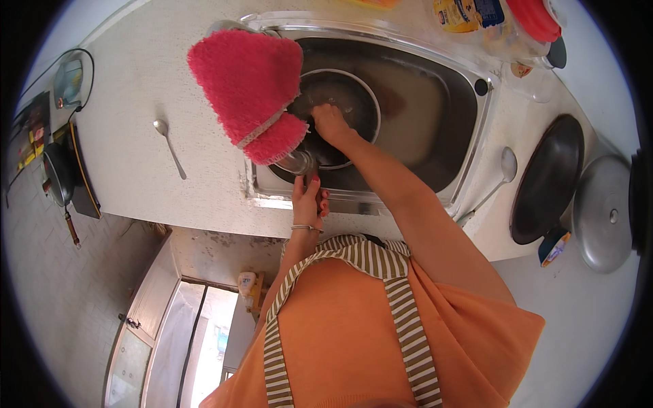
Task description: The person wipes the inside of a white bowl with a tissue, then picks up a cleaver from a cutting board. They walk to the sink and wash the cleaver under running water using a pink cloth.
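Observation:
My left hand [309, 203] grips the handle [320, 191] of a round, dark pan [365, 127] with a pale rim. The pan rests in a stainless steel sink [413, 178], where cloudy water [418, 104] lies to its right. My right hand [331, 122] reaches down inside the pan, its fingers curled against the wet bottom. Whether anything is held under those fingers is hidden. A fluffy pink cloth [250, 86] drapes over the faucet and covers part of the pan's left side. The faucet's metal end [297, 162] shows below the cloth, close to my left hand.
A small spoon [168, 148] lies on the left counter, a larger spoon [505, 171] right of the sink. Farther right stand a dark oval pan [548, 178] and an aluminium lid [604, 214]. A red-lidded jar [533, 23] is at the back right. A frying pan [58, 173] is far left.

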Demonstrator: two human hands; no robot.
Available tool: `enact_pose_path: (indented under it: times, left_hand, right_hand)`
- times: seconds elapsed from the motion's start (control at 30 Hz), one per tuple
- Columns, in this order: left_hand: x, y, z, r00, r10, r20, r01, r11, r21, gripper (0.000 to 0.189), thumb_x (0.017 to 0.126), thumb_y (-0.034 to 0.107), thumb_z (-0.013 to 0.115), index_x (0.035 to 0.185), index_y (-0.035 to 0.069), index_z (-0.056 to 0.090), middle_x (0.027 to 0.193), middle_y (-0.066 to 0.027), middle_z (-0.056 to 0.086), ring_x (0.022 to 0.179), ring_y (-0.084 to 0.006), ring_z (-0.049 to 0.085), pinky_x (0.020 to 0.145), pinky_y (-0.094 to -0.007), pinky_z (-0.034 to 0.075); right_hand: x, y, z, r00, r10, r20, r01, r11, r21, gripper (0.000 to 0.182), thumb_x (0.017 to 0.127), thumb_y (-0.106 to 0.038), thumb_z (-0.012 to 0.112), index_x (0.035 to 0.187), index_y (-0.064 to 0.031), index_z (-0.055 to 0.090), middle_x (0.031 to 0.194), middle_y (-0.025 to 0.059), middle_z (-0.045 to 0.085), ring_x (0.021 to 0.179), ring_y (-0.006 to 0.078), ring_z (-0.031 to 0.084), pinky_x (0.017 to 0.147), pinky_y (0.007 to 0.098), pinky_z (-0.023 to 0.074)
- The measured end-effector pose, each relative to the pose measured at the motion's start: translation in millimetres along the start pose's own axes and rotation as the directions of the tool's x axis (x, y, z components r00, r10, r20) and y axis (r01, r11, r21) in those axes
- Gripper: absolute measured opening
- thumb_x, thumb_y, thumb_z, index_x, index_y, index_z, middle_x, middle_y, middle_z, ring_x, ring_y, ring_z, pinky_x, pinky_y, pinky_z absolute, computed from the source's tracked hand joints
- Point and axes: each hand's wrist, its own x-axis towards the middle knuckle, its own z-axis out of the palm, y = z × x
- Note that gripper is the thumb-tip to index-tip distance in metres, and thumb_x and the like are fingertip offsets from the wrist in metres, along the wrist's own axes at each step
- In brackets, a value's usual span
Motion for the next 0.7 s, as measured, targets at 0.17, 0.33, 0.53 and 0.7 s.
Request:
enact_pose_path:
  times: [0.17, 0.33, 0.53, 0.7]
  left_hand:
    - [6.0, -13.6, -11.7, 0.998, 0.019, 0.053, -0.017, 1.0, -0.024, 0.05, 0.09, 0.009, 0.045, 0.136, 0.025, 0.032, 0.075, -0.0038, 0.051, 0.05, -0.0092, 0.045, 0.034, -0.0183, 0.03]
    - [5.2, 4.4, -14.8, 0.983, -0.159, 0.095, 0.167, 0.982, -0.091, 0.044, 0.089, 0.01, 0.048, 0.13, 0.016, 0.034, 0.063, -0.0054, 0.049, 0.042, -0.0111, 0.041, 0.036, -0.023, 0.033]
    - [-29.3, -12.1, -28.9, 0.988, -0.01, 0.152, 0.014, 1.0, -0.027, 0.039, 0.09, 0.015, 0.047, 0.127, 0.018, 0.034, 0.064, -0.0028, 0.046, 0.042, -0.0099, 0.04, 0.035, -0.0229, 0.031]
    - [-62.9, -44.0, -61.0, 0.983, 0.038, 0.181, -0.049, 0.997, 0.058, 0.018, 0.092, 0.02, 0.048, 0.105, 0.012, 0.039, 0.065, -0.0032, 0.044, 0.045, -0.0106, 0.044, 0.036, -0.0254, 0.035]
  right_hand:
    - [-42.6, -29.6, -22.0, 0.992, -0.129, -0.014, 0.129, 0.98, 0.154, 0.033, 0.07, 0.004, 0.052, 0.101, -0.0024, 0.062, 0.099, 0.0183, 0.056, 0.086, 0.0347, 0.058, 0.076, 0.042, 0.0484]
    - [-26.5, -20.5, -27.5, 0.998, -0.022, 0.053, 0.006, 0.959, 0.283, 0.029, 0.069, 0.007, 0.055, 0.095, -0.0023, 0.065, 0.095, 0.0163, 0.056, 0.088, 0.0335, 0.057, 0.078, 0.0395, 0.0472]
    - [-59.3, -59.7, -62.7, 0.998, -0.055, 0.023, 0.043, 0.929, 0.367, 0.024, 0.071, 0.004, 0.056, 0.092, -0.0036, 0.063, 0.094, 0.0135, 0.053, 0.091, 0.0317, 0.052, 0.08, 0.0388, 0.0445]
    - [-101.6, -102.1, -75.1, 0.982, -0.153, -0.106, 0.181, 0.924, 0.338, 0.024, 0.07, 0.002, 0.057, 0.093, -0.0029, 0.061, 0.092, 0.0105, 0.053, 0.088, 0.0287, 0.05, 0.078, 0.0375, 0.0427]
